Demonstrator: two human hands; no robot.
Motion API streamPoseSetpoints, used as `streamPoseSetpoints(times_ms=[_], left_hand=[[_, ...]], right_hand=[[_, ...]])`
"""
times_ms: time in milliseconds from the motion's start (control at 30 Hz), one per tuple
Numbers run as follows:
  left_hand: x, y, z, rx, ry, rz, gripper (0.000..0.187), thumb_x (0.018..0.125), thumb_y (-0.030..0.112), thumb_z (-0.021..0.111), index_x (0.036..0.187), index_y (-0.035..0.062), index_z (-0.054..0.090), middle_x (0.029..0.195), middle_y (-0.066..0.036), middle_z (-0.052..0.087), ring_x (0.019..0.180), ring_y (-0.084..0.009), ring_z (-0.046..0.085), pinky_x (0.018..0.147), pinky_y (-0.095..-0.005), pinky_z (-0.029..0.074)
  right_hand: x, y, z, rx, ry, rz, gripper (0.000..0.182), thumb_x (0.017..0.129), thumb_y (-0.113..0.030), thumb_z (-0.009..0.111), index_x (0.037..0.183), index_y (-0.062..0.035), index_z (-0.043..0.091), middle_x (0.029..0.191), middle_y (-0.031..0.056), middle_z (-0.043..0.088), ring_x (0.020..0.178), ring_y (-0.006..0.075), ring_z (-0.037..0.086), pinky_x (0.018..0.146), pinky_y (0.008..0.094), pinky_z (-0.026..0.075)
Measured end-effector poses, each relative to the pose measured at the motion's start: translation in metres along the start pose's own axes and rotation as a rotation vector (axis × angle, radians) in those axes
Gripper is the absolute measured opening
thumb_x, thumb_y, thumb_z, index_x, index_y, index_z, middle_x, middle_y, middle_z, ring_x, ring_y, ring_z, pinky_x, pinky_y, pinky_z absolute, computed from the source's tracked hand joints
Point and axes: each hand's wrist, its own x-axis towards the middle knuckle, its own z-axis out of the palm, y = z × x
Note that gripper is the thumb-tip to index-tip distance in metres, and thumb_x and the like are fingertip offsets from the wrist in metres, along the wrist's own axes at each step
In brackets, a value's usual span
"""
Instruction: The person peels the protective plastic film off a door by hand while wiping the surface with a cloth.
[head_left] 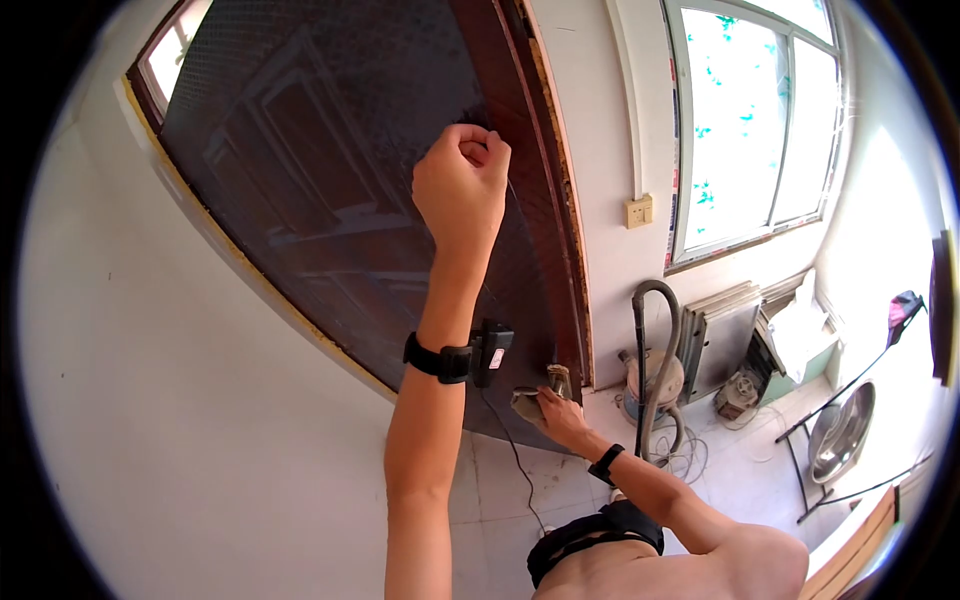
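My left hand [465, 185] is raised in front of the dark panelled door [330, 150], its fingers curled in a pinch. Whatever is between them, if anything, is too small to make out. Lower down, my right hand [565, 415] is closed around a greyish object [525, 403] close to the door's lower edge. Just above those fingers is a small brass-coloured cylinder [559, 380]. A black box-like device [495, 350] with a pale label shows beside my left wrist, and a thin dark cord runs down to the floor. Both wrists wear black bands.
A vacuum-like machine [655, 380] with a grey hose stands right of the door frame. Stacked panels [720, 335], a motor-like unit [740, 392] and a metal basin [842, 432] on a black stand are farther right. The white wall [200, 400] borders the door at left.
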Motion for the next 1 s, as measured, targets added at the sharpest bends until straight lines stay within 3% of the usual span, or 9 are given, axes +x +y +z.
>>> streamPoseSetpoints(times_ms=[200,433,533,633,800,900,1000], left_hand=[[0.002,-0.003,-0.001,-0.071,-0.025,-0.037,0.016,0.091,0.015,0.077,0.087,0.0,0.073,0.068,-0.006,0.071,0.06,-0.0159,0.068,0.06,-0.0324,0.051],[-0.001,-0.013,-0.005,-0.076,-0.041,-0.052,0.016,0.091,0.014,0.076,0.087,-0.0009,0.073,0.068,-0.005,0.069,0.06,-0.0148,0.066,0.062,-0.0313,0.051],[-0.001,-0.017,-0.004,-0.094,-0.032,-0.042,0.013,0.089,0.015,0.076,0.085,0.0029,0.073,0.067,-0.003,0.069,0.059,-0.0178,0.067,0.059,-0.0335,0.052],[-0.002,-0.021,-0.002,-0.122,-0.061,-0.067,0.016,0.091,0.014,0.076,0.089,-0.0015,0.073,0.07,-0.004,0.07,0.062,-0.0134,0.065,0.063,-0.0304,0.051],[0.0,-0.019,0.005,-0.207,-0.025,-0.134,0.024,0.093,0.021,0.081,0.09,-0.0014,0.074,0.068,-0.004,0.069,0.061,-0.013,0.065,0.063,-0.0292,0.051],[0.001,-0.013,0.008,0.012,-0.053,-0.053,0.027,0.093,0.024,0.083,0.09,-0.0013,0.074,0.068,-0.004,0.07,0.061,-0.013,0.065,0.063,-0.0292,0.051],[0.002,-0.015,0.014,-0.128,-0.067,-0.024,0.025,0.094,0.023,0.083,0.09,-0.0009,0.074,0.068,-0.005,0.07,0.06,-0.0133,0.065,0.062,-0.0298,0.051]], right_hand=[[0.001,0.0,-0.004,0.028,0.049,-0.04,0.052,0.084,-0.018,0.078,0.13,0.0002,0.063,0.146,0.0148,0.059,0.095,0.0396,0.074,0.079,0.0498,0.063],[0.007,0.005,-0.006,0.004,0.032,-0.02,0.051,0.085,-0.018,0.079,0.13,0.001,0.063,0.145,0.0142,0.059,0.101,0.0385,0.074,0.08,0.0494,0.063],[0.011,0.006,-0.009,-0.004,0.046,-0.035,0.051,0.086,-0.017,0.079,0.131,0.001,0.063,0.145,0.0141,0.059,0.103,0.0385,0.073,0.082,0.0491,0.063],[0.014,0.008,-0.007,-0.015,0.033,-0.019,0.052,0.086,-0.017,0.078,0.132,0.0007,0.063,0.146,0.0142,0.058,0.104,0.0384,0.073,0.084,0.0489,0.063],[0.015,0.01,-0.005,-0.001,0.023,-0.004,0.055,0.086,-0.016,0.078,0.135,0.0003,0.06,0.148,0.0143,0.056,0.103,0.0391,0.073,0.084,0.0489,0.063],[0.015,0.014,0.001,-0.009,0.03,-0.015,0.055,0.085,-0.015,0.077,0.135,0.0003,0.059,0.148,0.0147,0.056,0.101,0.0402,0.073,0.082,0.0496,0.063],[0.015,0.017,0.004,0.008,0.02,-0.009,0.055,0.085,-0.014,0.076,0.135,0.001,0.058,0.148,0.0159,0.056,0.099,0.041,0.073,0.081,0.0503,0.062]])
